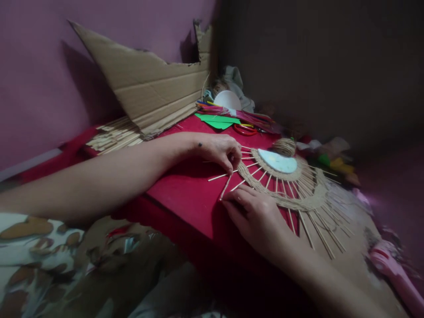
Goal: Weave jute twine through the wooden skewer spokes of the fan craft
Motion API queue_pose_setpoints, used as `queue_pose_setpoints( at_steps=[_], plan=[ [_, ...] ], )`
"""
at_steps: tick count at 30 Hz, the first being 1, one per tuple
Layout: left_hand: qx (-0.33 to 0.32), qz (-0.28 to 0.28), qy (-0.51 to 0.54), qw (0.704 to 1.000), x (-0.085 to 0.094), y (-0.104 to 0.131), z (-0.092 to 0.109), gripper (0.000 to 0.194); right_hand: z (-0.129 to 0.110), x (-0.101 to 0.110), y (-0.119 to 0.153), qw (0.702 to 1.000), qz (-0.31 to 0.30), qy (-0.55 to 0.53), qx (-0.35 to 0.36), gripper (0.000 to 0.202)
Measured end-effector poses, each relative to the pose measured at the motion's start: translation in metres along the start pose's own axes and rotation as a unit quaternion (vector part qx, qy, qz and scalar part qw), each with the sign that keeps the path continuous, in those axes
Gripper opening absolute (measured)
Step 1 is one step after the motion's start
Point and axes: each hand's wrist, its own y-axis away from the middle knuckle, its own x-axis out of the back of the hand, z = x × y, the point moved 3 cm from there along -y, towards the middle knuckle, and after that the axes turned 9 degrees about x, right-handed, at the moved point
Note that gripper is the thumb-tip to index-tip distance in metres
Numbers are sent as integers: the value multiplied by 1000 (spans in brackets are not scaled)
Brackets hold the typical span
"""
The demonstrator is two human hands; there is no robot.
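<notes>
A half-round piece of thin sticks fans out around a pale blue half disc (278,161), with bands of woven twine (285,201) running across the sticks. My left hand (222,151) is closed at the left end of the woven band, thumb and fingers pinched on a short length of twine (225,187). The lower end of that twine meets the fingertips of my right hand (251,210), which are pressed together below and left of the sticks. A ball of twine (284,146) lies behind the blue half disc.
Cardboard (159,88) leans on the wall above bundled sticks (115,134). Green sheets (218,121), red-handled scissors (245,130) and coloured stems (251,117) lie at the back of the red surface (185,203). A pink tool (387,260) is at the right.
</notes>
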Motion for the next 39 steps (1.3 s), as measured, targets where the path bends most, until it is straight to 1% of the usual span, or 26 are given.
queue_pose_setpoints(
  at_steps=[2,3,5,7,10,12,14,17,20,26,29,31,35,37,39],
  plan=[
    [-43,-38,-5,998,-3,-1,0,13,-2,-5,-1,999,5,26,20,19],
    [-61,-47,-6,997,-4,-1,0,13,-3,-7,0,998,6,50,35,20],
    [-76,-42,-7,996,-4,-3,-1,13,-6,-9,2,990,2,118,82,23],
    [-80,-41,-7,996,-5,-3,-2,12,-11,-9,4,970,-23,189,151,26],
    [-80,-42,-4,996,-5,-3,-2,11,-17,-6,7,930,-82,261,244,26],
    [-78,-45,-3,996,-5,-2,-2,11,-19,-3,7,912,-106,284,277,25],
    [-74,-47,-2,996,-5,-2,-2,11,-18,-1,7,904,-117,287,294,23],
    [-77,-46,6,996,-5,-2,-2,11,-13,-1,10,916,-123,252,288,18],
    [-85,-45,17,995,-5,-2,-2,10,-8,-2,14,933,-105,210,271,16],
    [-123,-36,57,990,-6,1,1,18,-8,-1,18,956,-77,165,231,20],
    [-103,-51,64,991,-7,4,8,13,-9,-1,18,960,-57,159,221,23],
    [-92,-57,35,994,-10,5,15,8,-9,-2,18,962,-51,154,218,24],
    [-95,-29,-79,992,-18,8,33,19,-8,-2,15,960,-39,160,228,23],
    [-92,-24,-132,987,-23,9,42,21,-8,0,14,961,-29,156,228,23],
    [-70,-28,-167,983,-26,10,50,19,-9,1,14,965,-23,139,219,24]
  ],
)
